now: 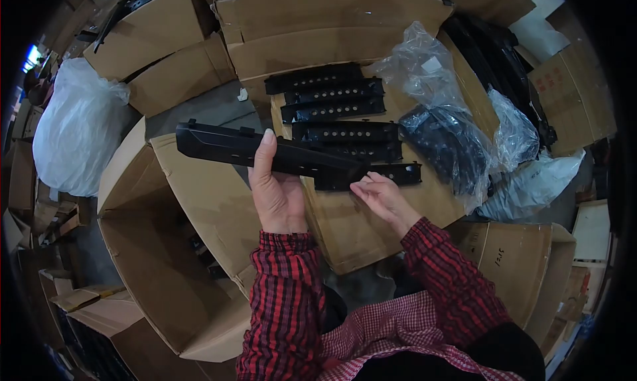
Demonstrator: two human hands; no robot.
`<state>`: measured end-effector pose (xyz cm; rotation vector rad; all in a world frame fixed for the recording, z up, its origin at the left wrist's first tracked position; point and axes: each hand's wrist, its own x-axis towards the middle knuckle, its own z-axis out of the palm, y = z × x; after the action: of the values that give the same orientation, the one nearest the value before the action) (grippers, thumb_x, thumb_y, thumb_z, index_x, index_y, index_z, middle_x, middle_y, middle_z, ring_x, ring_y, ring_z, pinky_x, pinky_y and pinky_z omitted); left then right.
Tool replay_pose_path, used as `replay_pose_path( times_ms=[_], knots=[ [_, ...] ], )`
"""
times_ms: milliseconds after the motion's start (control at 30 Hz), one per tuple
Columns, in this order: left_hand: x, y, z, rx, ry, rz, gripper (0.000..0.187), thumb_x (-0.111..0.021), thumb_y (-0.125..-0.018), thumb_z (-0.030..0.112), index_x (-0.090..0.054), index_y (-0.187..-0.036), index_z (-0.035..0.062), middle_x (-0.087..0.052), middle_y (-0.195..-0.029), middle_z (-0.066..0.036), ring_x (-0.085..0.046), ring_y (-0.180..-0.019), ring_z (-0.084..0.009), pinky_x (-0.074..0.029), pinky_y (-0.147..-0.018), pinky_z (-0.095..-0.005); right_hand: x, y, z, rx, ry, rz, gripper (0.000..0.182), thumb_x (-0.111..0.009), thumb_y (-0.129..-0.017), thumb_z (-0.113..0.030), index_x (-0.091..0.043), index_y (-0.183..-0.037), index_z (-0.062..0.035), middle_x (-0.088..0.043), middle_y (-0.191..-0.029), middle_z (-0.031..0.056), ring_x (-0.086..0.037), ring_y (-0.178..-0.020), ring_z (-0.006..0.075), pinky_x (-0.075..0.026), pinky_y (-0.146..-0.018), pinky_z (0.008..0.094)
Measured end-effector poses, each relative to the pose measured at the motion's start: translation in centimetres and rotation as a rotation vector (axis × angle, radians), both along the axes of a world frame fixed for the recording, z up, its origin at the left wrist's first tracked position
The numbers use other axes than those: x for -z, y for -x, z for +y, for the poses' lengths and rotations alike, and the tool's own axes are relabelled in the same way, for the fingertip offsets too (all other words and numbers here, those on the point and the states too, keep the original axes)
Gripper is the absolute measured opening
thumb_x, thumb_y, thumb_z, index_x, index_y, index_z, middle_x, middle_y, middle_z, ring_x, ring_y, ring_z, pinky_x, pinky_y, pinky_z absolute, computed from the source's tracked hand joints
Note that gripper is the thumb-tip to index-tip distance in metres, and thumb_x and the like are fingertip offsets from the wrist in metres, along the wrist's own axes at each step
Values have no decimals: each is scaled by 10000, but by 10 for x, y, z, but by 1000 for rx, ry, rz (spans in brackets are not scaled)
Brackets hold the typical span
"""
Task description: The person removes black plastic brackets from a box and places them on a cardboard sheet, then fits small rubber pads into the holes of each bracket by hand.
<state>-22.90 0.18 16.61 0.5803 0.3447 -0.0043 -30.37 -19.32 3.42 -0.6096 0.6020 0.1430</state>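
A long black plastic part [222,145] is held up in front of me, slanting down to the right. My left hand [279,194] is closed around its middle from below, the thumb lying along the near face. At its right end my right hand [385,200] pinches with thumb and fingertips. Behind and below it, several black strips with rows of round holes [345,134] lie on a cardboard surface [358,231]. The held part covers some of the nearest strip [402,174].
An open cardboard box [166,261] stands at my left, its flap reaching towards the strips. Clear plastic bags of black parts [444,139] lie at the right. A white plastic bag [76,129] sits far left; more boxes [517,255] stand around.
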Motion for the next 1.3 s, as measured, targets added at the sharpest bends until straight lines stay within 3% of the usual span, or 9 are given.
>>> replay_pose_path(
  times_ms=[200,333,400,600,767,833,967,1067,1300],
  knots=[
    [0,8,-23,123,-438,-185,238,-653,-842,65,-584,-1070,53,-583,-1029,-16,-567,-917,-142,-461,-795,-281,-76,-3,-39,-195,648,-89,486,-532,-912,-141,-370,-1326,55,-518,-1251,171,-576,-1055,240,-502,-860,369],
    [21,38,-62,226,-1476,-777,397,-591,-696,-54,-655,-1049,114,-570,-1012,-38,-534,-916,-251,-414,-794,-346,-130,15,-70,11,432,-110,479,-554,-917,-322,-460,-1257,2,-574,-1168,115,-582,-1032,209,-517,-809,358],
    [39,59,-90,342,-1549,-801,437,-567,-664,-39,-655,-1065,113,-556,-1028,-32,-503,-937,-245,-393,-773,-350,-151,30,-74,-39,263,-105,452,-523,-931,-380,-482,-1230,-43,-578,-1152,79,-586,-1027,208,-526,-776,367],
    [115,104,-112,610,-1826,-828,485,-580,-735,62,-557,-1218,104,-507,-1169,-77,-459,-1106,-244,-361,-905,-385,-15,80,-120,-134,818,347,311,-606,-867,-178,-515,-1124,-27,-565,-977,59,-572,-912,171,-529,-706,364],
    [89,60,-93,557,-1681,-559,562,-632,-798,194,-442,-1311,64,-475,-1258,-143,-436,-1176,-307,-331,-1000,-410,47,79,-132,-251,1543,455,238,-672,-787,-87,-534,-950,18,-551,-919,107,-587,-829,200,-511,-669,349],
    [99,21,-75,269,-1606,-351,572,-612,-839,222,-400,-1333,27,-441,-1311,-189,-421,-1202,-353,-326,-1018,-414,24,63,-113,-235,1767,326,346,-699,-707,-114,-506,-941,53,-546,-939,203,-542,-868,388,-444,-752,436],
    [165,-21,-29,104,-1537,-82,615,-550,-900,270,-301,-1386,-13,-367,-1383,-244,-352,-1280,-376,-287,-1061,-400,24,26,-100,-201,1639,355,313,-697,-697,-101,-509,-898,48,-551,-936,208,-540,-898,381,-443,-757,437],
    [184,-11,-19,397,-1209,27,679,-446,-951,371,-173,-1435,-18,-255,-1458,-247,-278,-1347,-335,-237,-1091,-356,23,7,-89,-87,1587,263,301,-661,-726,-83,-522,-951,60,-558,-913,200,-538,-913,369,-439,-782,425],
    [174,-68,-7,172,-1238,76,684,-434,-951,402,-193,-1432,-21,-254,-1467,-227,-245,-1368,-323,-215,-1098,-337,-23,-11,-104,-130,2121,-75,489,-565,-804,-46,-404,-1250,74,-464,-1132,249,-493,-1006,403,-430,-854,419]
  ],
)
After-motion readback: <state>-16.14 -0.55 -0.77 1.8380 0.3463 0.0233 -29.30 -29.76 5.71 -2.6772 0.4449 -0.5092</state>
